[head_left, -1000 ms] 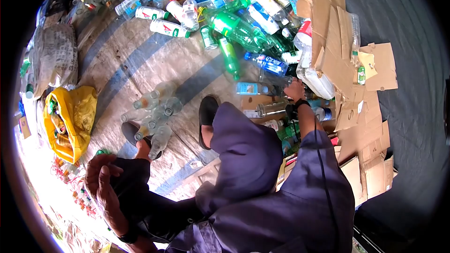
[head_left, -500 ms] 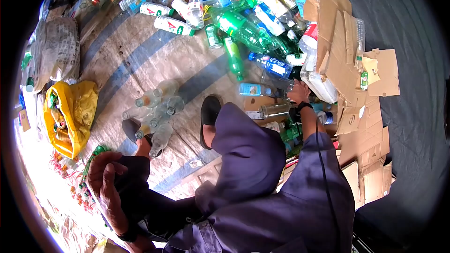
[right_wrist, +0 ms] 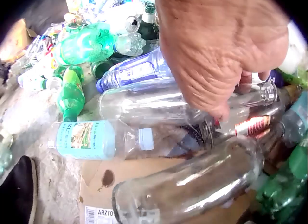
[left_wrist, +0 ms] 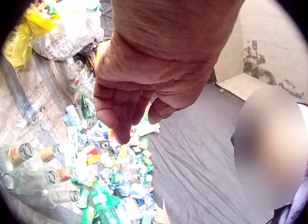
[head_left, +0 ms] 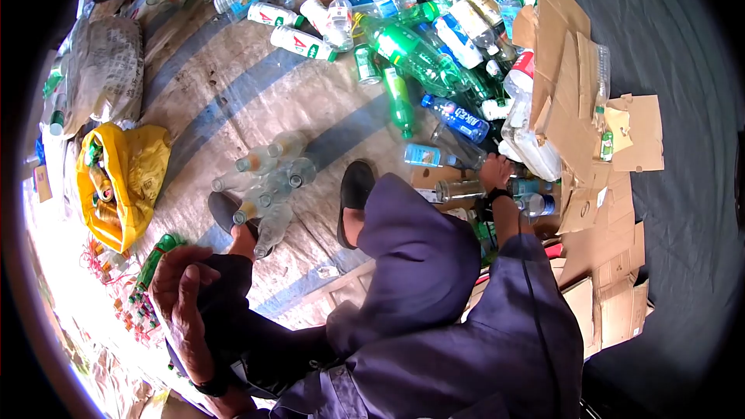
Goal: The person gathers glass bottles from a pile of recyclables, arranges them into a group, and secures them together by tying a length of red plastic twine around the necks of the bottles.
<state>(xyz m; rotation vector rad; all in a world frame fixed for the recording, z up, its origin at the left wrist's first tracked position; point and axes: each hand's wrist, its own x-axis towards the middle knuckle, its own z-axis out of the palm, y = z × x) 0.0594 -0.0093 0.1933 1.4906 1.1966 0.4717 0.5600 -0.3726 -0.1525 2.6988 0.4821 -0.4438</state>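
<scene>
My right hand (head_left: 495, 172) reaches into the pile beside my right knee. In the right wrist view, a clear glass bottle (right_wrist: 144, 104) lies on its side; my thumb and fingers lie on either side of its narrower end, gripping it, and the palm hides part of it. Just below lie a blue-labelled plastic bottle (right_wrist: 86, 140) and a second clear glass bottle (right_wrist: 187, 183). My left hand (head_left: 185, 295) hangs over my left knee, fingers loosely bent, holding nothing. Several clear glass bottles (head_left: 273, 229) stand grouped on the floor by my left foot.
Plastic bottles and cans heap up ahead, among them a large green bottle (head_left: 411, 50). Torn cardboard (head_left: 563, 77) walls the pile's right side, with dark cloth (head_left: 683, 186) beyond. A yellow bag (head_left: 147, 178) with cans stands at left, near a green bottle (head_left: 155, 260).
The whole head view has shifted slightly right and, near my hands, a little down. My right hand stays at the same glass bottle. A green bottle beside my left hand has come more into view.
</scene>
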